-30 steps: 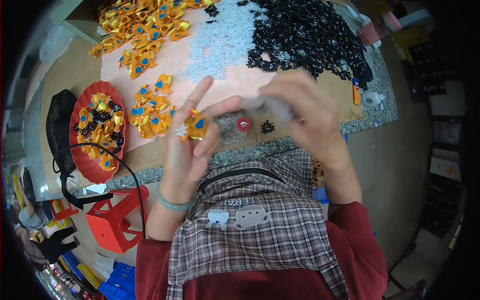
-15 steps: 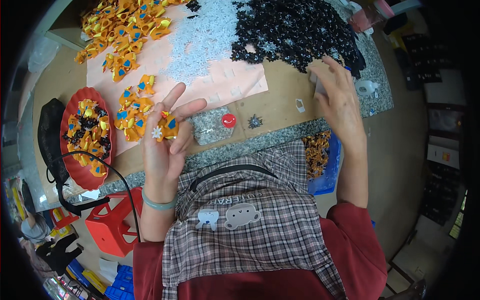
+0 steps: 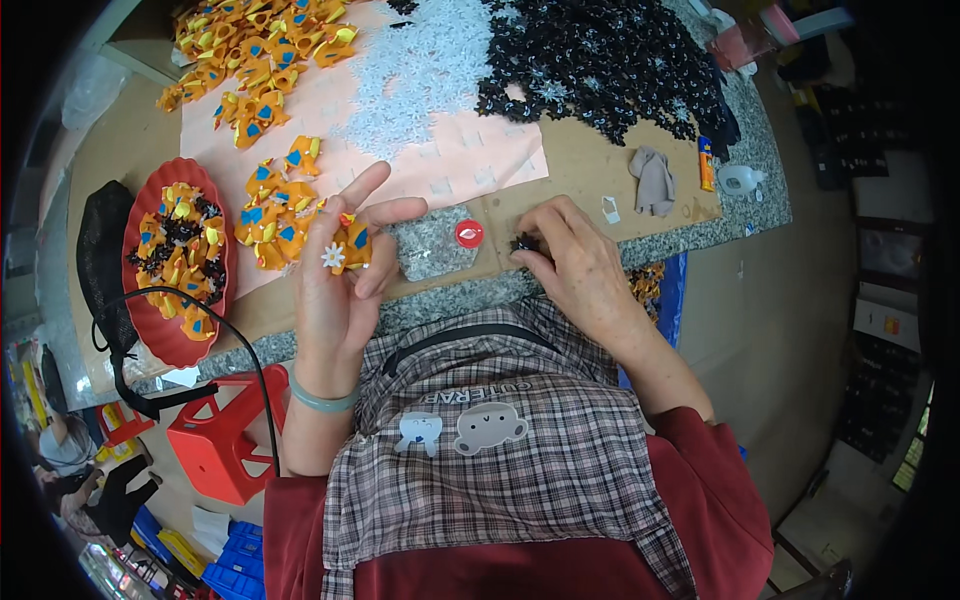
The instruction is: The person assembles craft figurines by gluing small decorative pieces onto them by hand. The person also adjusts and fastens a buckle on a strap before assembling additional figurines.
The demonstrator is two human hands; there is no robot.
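Note:
My left hand (image 3: pixel 335 300) is closed on a small orange figure (image 3: pixel 356 240) with blue and yellow parts, a white star-shaped piece (image 3: pixel 333 257) at its side; two fingers stay stretched out. At the table's front, my right hand (image 3: pixel 590 270) pinches a black star-shaped piece (image 3: pixel 523 243) between thumb and fingertips. Between the hands lies a round red lid-like disc (image 3: pixel 468 234) on a speckled stone patch (image 3: pixel 430 255). More orange figures (image 3: pixel 275 215) lie beyond my left hand. Farther back are heaps of white star pieces (image 3: pixel 415 80) and black star pieces (image 3: pixel 600 65).
A red scalloped dish (image 3: pixel 170 348) of figures and black pieces stands at left, beside a black mesh bag (image 3: pixel 100 255). A grey cloth (image 3: pixel 653 182), a small tube (image 3: pixel 706 165) and a white bottle (image 3: pixel 740 180) lie at right. A blue bin (image 3: pixel 672 290) sits below the edge.
My right hand has come down and left from beside the grey cloth to the black star piece and closed on it. My left hand keeps hold of the orange figure.

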